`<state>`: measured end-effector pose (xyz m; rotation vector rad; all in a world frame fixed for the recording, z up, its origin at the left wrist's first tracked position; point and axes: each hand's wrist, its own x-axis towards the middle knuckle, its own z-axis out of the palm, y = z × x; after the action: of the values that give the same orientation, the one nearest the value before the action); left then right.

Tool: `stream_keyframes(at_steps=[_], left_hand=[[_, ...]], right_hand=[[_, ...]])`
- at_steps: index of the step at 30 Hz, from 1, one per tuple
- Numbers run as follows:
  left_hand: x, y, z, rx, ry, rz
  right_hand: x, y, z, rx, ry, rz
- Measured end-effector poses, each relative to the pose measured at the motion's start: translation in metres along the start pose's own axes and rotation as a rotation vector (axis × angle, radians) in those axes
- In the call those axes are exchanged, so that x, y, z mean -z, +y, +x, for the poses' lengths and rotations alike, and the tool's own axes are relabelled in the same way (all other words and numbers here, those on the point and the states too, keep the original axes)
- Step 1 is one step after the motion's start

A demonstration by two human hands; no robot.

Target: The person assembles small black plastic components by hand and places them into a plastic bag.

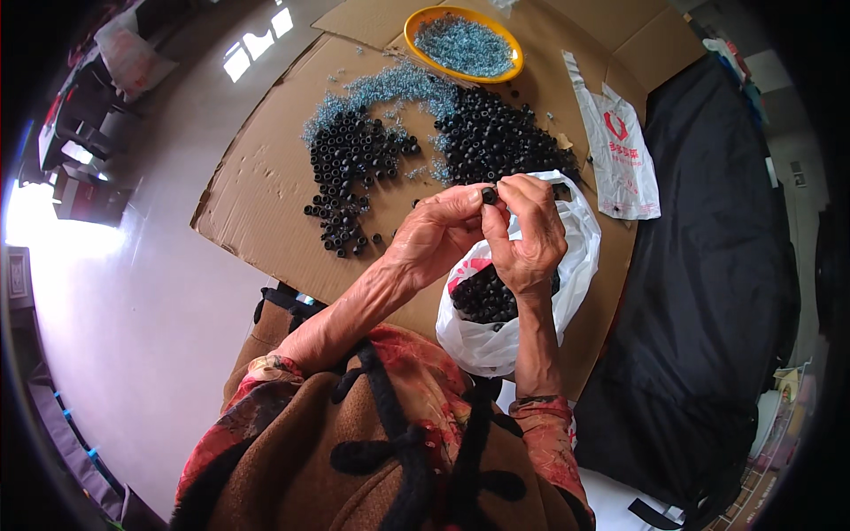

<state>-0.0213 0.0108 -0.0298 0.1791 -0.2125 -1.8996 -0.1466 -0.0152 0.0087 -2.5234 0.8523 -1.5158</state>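
Observation:
Between my two hands, above a white plastic bag point(580, 232), is a small round black cap point(489, 196) with a hollow end. My left hand point(434, 228) pinches it between thumb and fingertips. Close against it, my right hand point(531, 234) has its thumb and forefinger drawn together; whatever is between them is too small to tell. Many black caps point(482, 296) fill the bag under my wrists. Beyond my hands lie a loose pile of black caps point(350, 155) on the left and a denser black pile point(496, 137) on the right.
Small clear bluish pieces point(381, 88) are strewn behind the piles, and more fill a yellow-orange dish point(465, 44). Everything rests on a cardboard sheet point(266, 195). A flat white printed bag point(624, 159) lies at right, beside a large black fabric item point(699, 265).

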Motion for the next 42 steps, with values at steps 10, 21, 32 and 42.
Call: stream_keyframes(at_steps=[10,21,32,42], left_hand=[[-0.003,0.004,0.0,0.056,0.155,0.198],[0.026,0.057,-0.002,-0.303,0.39,0.952],[0.086,0.041,0.002,-0.316,0.231,2.03],[0.097,0.035,0.009,-0.27,0.112,2.133]], right_hand=[[0.001,0.011,-0.012,-0.041,-0.044,0.004],[0.062,0.006,-0.072,-0.395,-0.495,-0.223],[0.002,0.039,-0.044,-0.464,-0.553,-0.019],[-0.057,0.079,-0.062,-0.34,-0.557,-0.129]])
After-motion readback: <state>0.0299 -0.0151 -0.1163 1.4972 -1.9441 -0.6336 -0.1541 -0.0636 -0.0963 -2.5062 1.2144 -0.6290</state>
